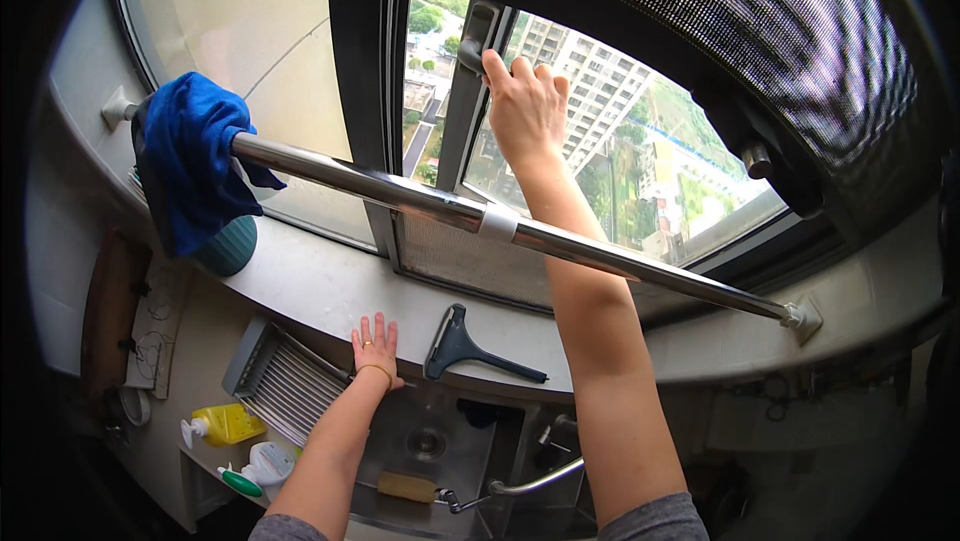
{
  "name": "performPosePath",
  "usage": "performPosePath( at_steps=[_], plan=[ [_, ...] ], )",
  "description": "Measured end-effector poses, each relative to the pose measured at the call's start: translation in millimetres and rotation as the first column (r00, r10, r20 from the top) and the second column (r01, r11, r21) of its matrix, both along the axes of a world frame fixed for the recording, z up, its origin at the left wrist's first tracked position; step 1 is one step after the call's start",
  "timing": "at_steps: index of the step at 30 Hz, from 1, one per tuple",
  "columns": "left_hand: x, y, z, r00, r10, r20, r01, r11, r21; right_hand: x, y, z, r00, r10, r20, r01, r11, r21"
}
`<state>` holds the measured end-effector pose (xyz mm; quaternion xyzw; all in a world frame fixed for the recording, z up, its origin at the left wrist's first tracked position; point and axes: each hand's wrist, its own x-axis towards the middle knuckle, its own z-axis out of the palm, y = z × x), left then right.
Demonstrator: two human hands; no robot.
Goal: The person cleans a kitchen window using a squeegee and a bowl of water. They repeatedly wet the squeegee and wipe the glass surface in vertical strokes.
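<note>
My right hand (531, 109) reaches under the metal tension rod (360, 181) and is closed around the window handle (472, 53) on the dark sash frame. The sash stands tilted, with buildings and greenery seen beyond the glass. My left hand (376, 353), with a ring and a bracelet, lies flat with spread fingers on the edge of the white windowsill (315, 271). To its right on the sill rests a dark squeegee (472, 349). A blue cloth (195, 151) hangs over the left end of the rod.
Below the sill are a steel sink (450, 421) with a faucet (536, 477), a dish rack (292, 383), a yellow pump bottle (225, 425) and a white bottle with a green part (266, 466). A teal container (232, 248) stands under the cloth. The rod crosses before the window.
</note>
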<state>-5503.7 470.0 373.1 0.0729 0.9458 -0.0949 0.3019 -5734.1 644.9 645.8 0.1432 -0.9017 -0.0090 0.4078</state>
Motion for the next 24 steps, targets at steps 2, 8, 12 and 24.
performPosePath(
  at_steps=[2,8,12,24],
  plan=[
    [0,-1,-1,1.0,0.005,-0.006,-0.005,1.0,0.008,-4,-1,5,0.999,-0.002,0.036,0.003,1.0,-0.002],
    [-1,-2,1,1.0,0.019,0.018,-0.019,1.0,0.004,-26,-7,12,0.973,-0.139,0.182,0.162,0.98,-0.119],
    [-1,-1,-3,1.0,0.0,-0.027,0.001,0.999,0.04,-8,-3,7,0.985,-0.16,0.068,0.166,0.981,-0.097],
    [1,-7,-1,0.999,-0.016,-0.03,0.018,0.998,0.062,235,93,135,0.949,-0.07,-0.308,0.038,0.993,-0.108]
  ],
)
